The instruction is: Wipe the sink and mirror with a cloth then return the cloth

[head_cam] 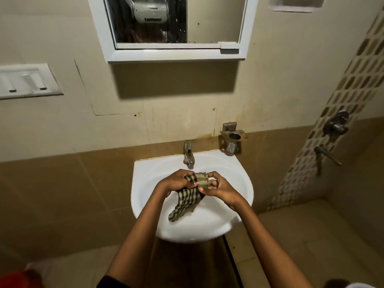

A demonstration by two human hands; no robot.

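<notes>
A green-and-black checked cloth (187, 201) hangs over the white wall-mounted sink (239, 179). My left hand (176, 182) grips its upper part from the left. My right hand (218, 188) pinches the top edge from the right. Both hands hover above the basin, just in front of the steel tap (188, 155). The cloth's lower end droops toward the basin's front left. On the wall above hangs the white-framed mirror (170, 19), its glass streaked and spotted.
A steel tumbler holder (232, 140) is fixed to the wall right of the tap. A white switch plate (27, 82) sits on the left wall. Shower valves (334, 125) stick out of the tiled strip at right. Something red (18, 279) lies at the bottom left.
</notes>
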